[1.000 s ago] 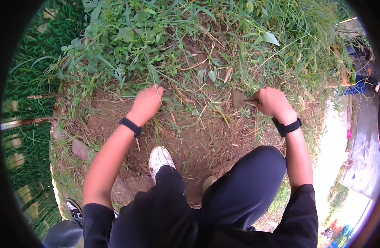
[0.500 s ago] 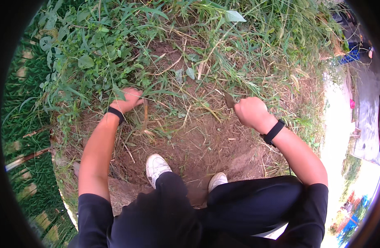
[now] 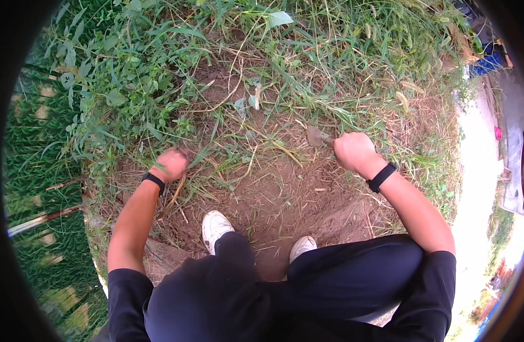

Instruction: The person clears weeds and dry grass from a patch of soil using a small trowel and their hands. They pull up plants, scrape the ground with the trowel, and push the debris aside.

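Note:
My right hand (image 3: 353,153) is closed round the grip of a small trowel (image 3: 315,137). Its dull, dirt-coloured blade points left, over dry stalks and soil; the grip is hidden in my fist. On the left, my left hand (image 3: 172,164) is closed among grass blades, low over the ground. A brownish weed stalk (image 3: 174,196) hangs from beneath that fist toward my shoe, and green blades stick out beside the fingers. Between the hands lie bare brown soil (image 3: 273,185), dry straw and scattered green stems.
Dense green weeds (image 3: 130,85) grow ahead and to the left, with taller grass (image 3: 376,51) at the far right. My white shoes (image 3: 216,228) stand on the soil close by. Dark green patterned ground (image 3: 45,148) borders the left, and a bright paved strip (image 3: 473,171) runs along the right.
My left hand has drawn nearer to me, and the brownish stalk has swung to the left below it. The trowel's blade has turned and shows more of its flat face.

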Tool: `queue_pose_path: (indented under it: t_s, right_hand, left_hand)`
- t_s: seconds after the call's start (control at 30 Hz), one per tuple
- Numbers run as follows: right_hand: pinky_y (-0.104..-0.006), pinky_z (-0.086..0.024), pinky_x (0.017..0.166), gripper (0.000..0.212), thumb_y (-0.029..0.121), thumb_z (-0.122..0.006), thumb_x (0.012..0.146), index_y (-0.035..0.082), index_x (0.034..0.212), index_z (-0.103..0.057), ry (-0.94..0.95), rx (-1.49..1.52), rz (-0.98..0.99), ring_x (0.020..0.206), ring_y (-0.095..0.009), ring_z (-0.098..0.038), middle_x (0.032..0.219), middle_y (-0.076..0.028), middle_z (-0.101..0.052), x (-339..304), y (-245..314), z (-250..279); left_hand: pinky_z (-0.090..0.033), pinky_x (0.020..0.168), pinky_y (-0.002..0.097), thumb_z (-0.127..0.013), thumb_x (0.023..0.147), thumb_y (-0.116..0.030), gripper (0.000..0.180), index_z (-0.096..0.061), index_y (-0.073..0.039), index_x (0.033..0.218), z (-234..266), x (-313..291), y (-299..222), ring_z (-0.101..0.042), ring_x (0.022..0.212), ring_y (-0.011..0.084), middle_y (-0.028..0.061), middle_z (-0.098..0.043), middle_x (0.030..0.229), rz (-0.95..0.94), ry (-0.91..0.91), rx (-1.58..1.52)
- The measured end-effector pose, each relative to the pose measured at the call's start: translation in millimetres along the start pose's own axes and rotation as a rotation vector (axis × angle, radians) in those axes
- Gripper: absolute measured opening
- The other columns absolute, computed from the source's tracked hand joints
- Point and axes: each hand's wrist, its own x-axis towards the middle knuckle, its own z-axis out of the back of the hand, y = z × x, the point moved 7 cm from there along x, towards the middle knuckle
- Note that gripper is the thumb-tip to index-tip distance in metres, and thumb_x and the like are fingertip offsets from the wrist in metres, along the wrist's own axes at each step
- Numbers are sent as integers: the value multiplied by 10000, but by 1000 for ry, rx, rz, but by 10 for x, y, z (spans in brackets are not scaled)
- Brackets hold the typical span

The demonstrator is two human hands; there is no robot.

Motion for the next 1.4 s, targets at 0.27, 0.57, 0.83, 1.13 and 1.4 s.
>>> queue_pose_path:
  t_s: [0.27,0.57,0.83,1.13,1.4]
  right_hand:
    - [-435,-607,668,112,130,-686,834,84,911,-753,38,19,7,788,-310,-755,838,-137,-748,-23,-14,-37]
    - [-414,-618,740,132,98,-667,830,69,897,-776,-33,-27,105,849,-312,-766,911,-148,-771,108,581,344]
    - [-406,-617,721,127,120,-645,859,82,879,-764,-56,-38,129,848,-289,-767,899,-116,-774,10,564,229]
    - [-399,-613,696,135,139,-648,862,88,849,-772,-117,27,92,838,-279,-772,887,-120,-778,6,379,158]
    - [-451,-597,655,291,171,-643,859,153,1138,-725,-1,86,-9,784,-313,-747,823,-118,-744,-135,-126,-232]
  left_hand:
    - [-518,902,406,-689,789,-221,114,-759,-153,850,106,-334,-406,-714,833,273,76,-727,780,-21,-16,62]
    - [-477,853,380,-665,920,-261,197,-749,-151,779,670,-435,-1062,-688,766,219,50,-711,711,-29,-277,-26]
    - [-483,772,397,-704,882,-209,142,-689,-136,761,1245,-82,-1484,-662,689,256,69,-665,646,74,-477,-110]
    - [-527,681,427,-692,831,-152,82,-651,-86,806,1343,886,-1619,-684,697,288,108,-687,700,65,-514,-136]
    - [-544,924,483,-714,861,-209,311,-670,-55,1128,915,1833,-1118,-603,1187,320,138,-661,1204,76,-352,8]
